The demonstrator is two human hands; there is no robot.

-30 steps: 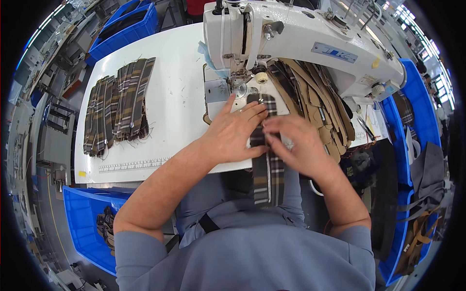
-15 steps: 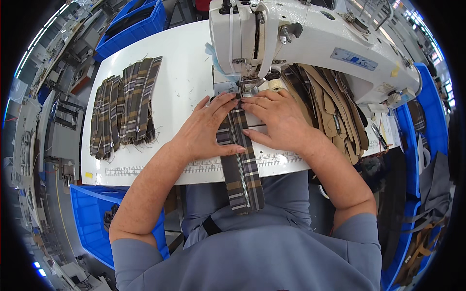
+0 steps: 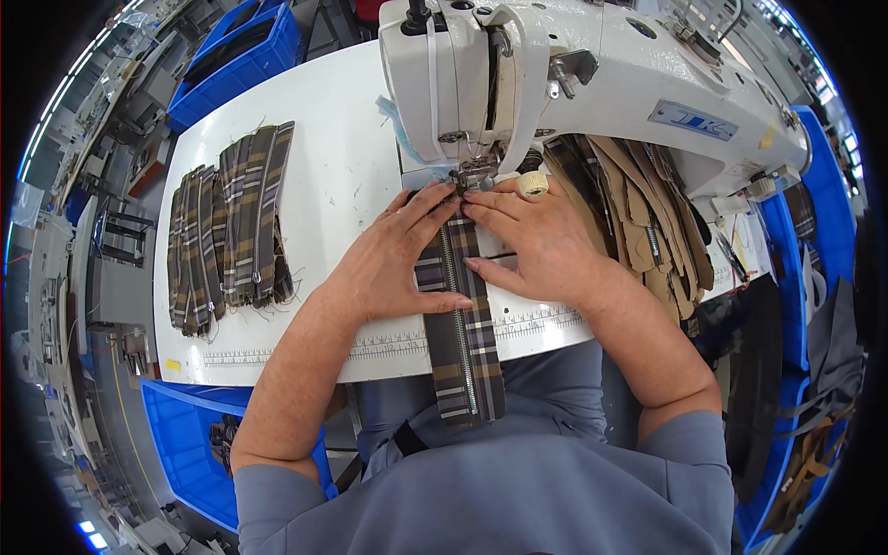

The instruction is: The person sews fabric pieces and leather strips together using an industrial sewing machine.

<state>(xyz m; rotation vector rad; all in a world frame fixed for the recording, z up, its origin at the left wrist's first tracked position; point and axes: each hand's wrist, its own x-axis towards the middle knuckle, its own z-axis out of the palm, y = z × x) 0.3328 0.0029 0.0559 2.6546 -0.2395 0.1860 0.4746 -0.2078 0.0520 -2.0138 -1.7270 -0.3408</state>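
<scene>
A plaid fabric strip (image 3: pixel 483 328) with a metal zipper (image 3: pixel 460 338) along its length lies in front of the sewing machine's presser foot (image 3: pixel 477 170). Its near end hangs over the table edge above my lap. My left hand (image 3: pixel 393 254) rests on the strip's left side, fingers stretched toward the foot and thumb spread across the zipper. On the other side, my right hand (image 3: pixel 536 242) lies with extended fingers, its fingertips and thumb touching the strip's right edge. Both sets of fingertips almost meet just before the foot. The strip's far end is hidden under fingers and machine.
Two stacks of plaid zippered pieces (image 3: pixel 254 217) lie on the white table (image 3: pixel 338 176) to the left. Tan and plaid pieces (image 3: pixel 638 217) are piled right, beneath the machine arm (image 3: pixel 629 83). A ruler strip (image 3: pixel 370 345) follows the front edge. Blue bins (image 3: pixel 190 453) stand around.
The view has shifted, so the table sits lower in it. Relative to the table, the strip and both hands have moved slightly toward the machine. Both hands keep nearly the same pose.
</scene>
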